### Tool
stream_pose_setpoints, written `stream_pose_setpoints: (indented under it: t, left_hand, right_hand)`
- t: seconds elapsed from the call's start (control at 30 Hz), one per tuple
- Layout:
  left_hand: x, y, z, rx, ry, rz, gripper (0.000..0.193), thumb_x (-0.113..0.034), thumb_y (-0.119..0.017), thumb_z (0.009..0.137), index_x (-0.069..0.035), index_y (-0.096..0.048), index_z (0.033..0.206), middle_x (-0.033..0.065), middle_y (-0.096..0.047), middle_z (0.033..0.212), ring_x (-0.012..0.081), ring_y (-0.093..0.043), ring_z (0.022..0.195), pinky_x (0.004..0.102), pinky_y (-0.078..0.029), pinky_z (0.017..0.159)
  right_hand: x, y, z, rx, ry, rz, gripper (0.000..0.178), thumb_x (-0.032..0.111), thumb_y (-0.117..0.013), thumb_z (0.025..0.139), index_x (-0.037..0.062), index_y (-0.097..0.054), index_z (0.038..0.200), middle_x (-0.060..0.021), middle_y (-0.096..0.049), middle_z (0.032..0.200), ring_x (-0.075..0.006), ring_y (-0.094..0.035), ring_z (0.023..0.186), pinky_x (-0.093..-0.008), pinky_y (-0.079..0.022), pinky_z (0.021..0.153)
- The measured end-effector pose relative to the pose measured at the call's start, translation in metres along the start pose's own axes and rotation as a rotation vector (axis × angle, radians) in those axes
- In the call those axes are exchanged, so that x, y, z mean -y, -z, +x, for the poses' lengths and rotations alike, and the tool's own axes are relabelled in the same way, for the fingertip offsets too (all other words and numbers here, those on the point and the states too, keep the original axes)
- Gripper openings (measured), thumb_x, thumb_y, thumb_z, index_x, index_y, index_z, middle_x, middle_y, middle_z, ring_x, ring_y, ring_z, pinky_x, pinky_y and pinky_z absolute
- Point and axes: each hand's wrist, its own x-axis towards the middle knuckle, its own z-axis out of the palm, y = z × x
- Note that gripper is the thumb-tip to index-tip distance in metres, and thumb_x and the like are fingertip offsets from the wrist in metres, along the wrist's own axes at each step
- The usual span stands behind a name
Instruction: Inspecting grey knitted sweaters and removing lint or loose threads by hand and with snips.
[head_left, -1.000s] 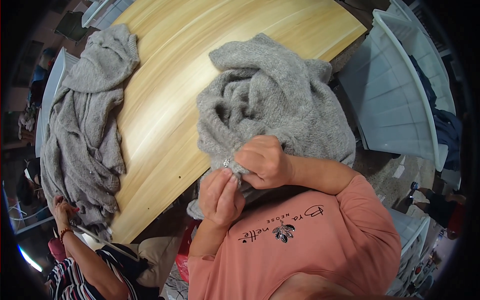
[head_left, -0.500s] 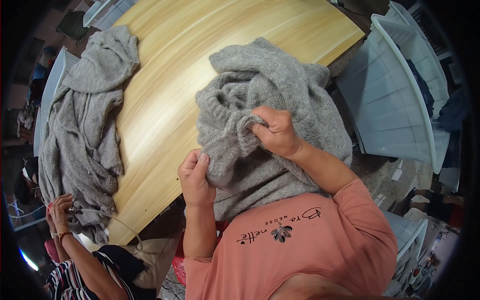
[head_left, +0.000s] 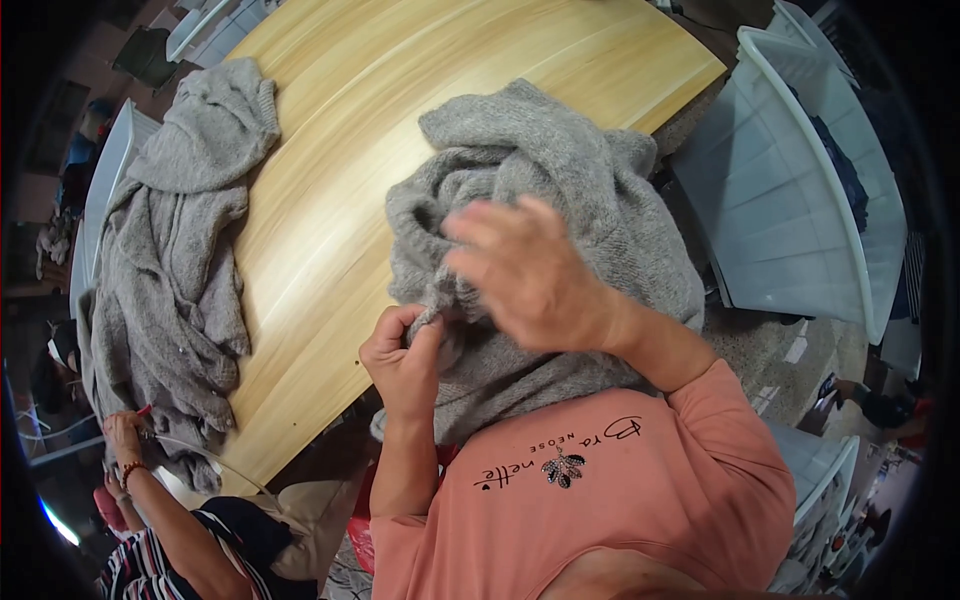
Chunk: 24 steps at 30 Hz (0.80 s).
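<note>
A grey knitted sweater (head_left: 610, 215) lies bunched at the table's near edge, partly against my body. My left hand (head_left: 402, 358) pinches a gathered bit of its knit edge between thumb and fingers. Above the middle of the sweater my right hand (head_left: 535, 275) is lifted, its fingers stretched out and smeared by motion, with nothing seen in them. It hides part of the folds below. Just left of it, a rolled opening in the knit shows.
More grey knitwear (head_left: 185, 250) lies along the left side of the wooden table (head_left: 330, 200). A co-worker's hand (head_left: 125, 435) is at its near end, by a thin pale hose (head_left: 215, 460). A large translucent bin (head_left: 790, 190) stands at the right, dark cloth inside.
My right hand has let go of the knit edge and opened, moving slightly left over the sweater. My left hand keeps its pinch, and the co-worker's hand has shifted a little.
</note>
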Motion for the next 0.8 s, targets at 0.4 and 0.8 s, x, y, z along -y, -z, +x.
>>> stream_pose_setpoints:
  t: [0.4, 0.8]
  left_hand:
    - [-0.002, -0.01, -0.011, 0.005, 0.036, -0.031, 0.003, 0.004, -0.059, 0.073, 0.002, -0.061, 0.074, -0.0018, -0.056, 0.065, 0.002, -0.046, 0.058, 0.0173, -0.037, 0.051]
    - [0.003, 0.002, -0.003, 0.098, 0.115, -0.324, 0.008, -0.003, -0.064, 0.078, 0.003, -0.061, 0.078, 0.0015, -0.059, 0.07, 0.0057, -0.049, 0.061, 0.0201, -0.039, 0.058]
  right_hand:
    - [-0.002, -0.037, -0.009, 0.153, 0.059, 0.5, 0.008, 0.008, -0.061, 0.073, 0.0059, -0.054, 0.077, -0.0063, -0.045, 0.069, -0.025, -0.048, 0.068, -0.0358, -0.038, 0.072]
    - [-0.014, 0.026, -0.028, 0.06, -0.285, 0.081, 0.054, 0.028, -0.076, 0.06, 0.003, -0.053, 0.102, -0.0109, -0.054, 0.096, -0.0278, -0.053, 0.086, -0.0368, -0.04, 0.072]
